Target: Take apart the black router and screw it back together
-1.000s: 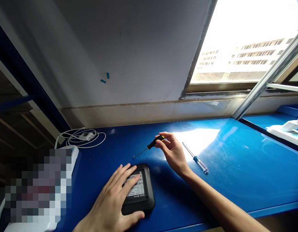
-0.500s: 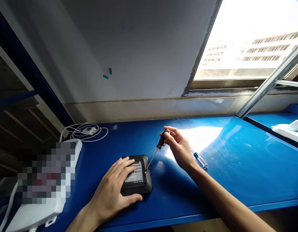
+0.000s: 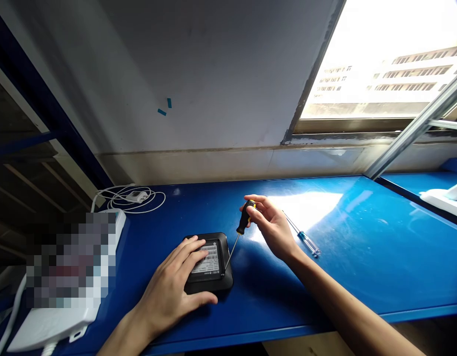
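Note:
My left hand [image 3: 171, 282] lies spread over the left part of a flat black device [image 3: 225, 247], its fingers on the white label [image 3: 212, 259] and its thumb by the near edge. The device rests on the blue tabletop. In my right hand [image 3: 272, 225], thumb and fingers close round the black and yellow handle of a screwdriver [image 3: 246, 218]. Its shaft slants down to the left, with the tip at the near right corner of the label's recess. Behind my right hand lies a second screwdriver [image 3: 307, 242] with a clear blue handle.
On the left stands a white appliance [image 3: 65, 329], its top pixelated. A coiled white cable [image 3: 154, 207] with a small plug lies at the back left. A metal post [image 3: 402, 141] rises at the right before another white object [image 3: 445, 200]. The wall and window border the back.
The screwdriver tip has moved toward me along the right side of the label's recess, to its near corner. My right hand has shifted slightly left; my left hand stays on the device.

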{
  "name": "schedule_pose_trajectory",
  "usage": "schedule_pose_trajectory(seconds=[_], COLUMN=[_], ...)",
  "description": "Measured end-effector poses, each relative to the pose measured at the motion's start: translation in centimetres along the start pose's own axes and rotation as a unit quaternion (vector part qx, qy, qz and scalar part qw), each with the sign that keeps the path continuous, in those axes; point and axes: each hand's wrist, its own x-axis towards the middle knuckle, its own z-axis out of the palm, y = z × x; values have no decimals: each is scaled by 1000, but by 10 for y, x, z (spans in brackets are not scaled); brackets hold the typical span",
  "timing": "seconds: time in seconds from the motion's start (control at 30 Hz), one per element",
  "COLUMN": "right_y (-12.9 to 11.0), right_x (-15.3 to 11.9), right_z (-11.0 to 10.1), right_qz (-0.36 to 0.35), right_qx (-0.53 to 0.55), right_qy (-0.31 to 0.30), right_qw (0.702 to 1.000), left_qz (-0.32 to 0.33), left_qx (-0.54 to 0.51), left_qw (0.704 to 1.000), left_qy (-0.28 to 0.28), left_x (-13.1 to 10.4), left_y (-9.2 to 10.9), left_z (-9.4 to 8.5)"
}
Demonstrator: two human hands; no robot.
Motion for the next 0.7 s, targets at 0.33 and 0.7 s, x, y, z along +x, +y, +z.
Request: schedule_pose_trajectory(seconds=[0.33, 0.7], right_y=[-2, -4], right_x=[0, -3], right_z=[2, 4], right_qz=[-19, -14], right_qx=[-8, -40], right_qy=[-1, -9], right_qw=[1000, 999], left_qz=[1, 156], left_qx=[4, 15], left_qw=[1000, 987], left_qy=[0, 41], left_x=[0, 4], left_y=[0, 12], left_z=[1, -4])
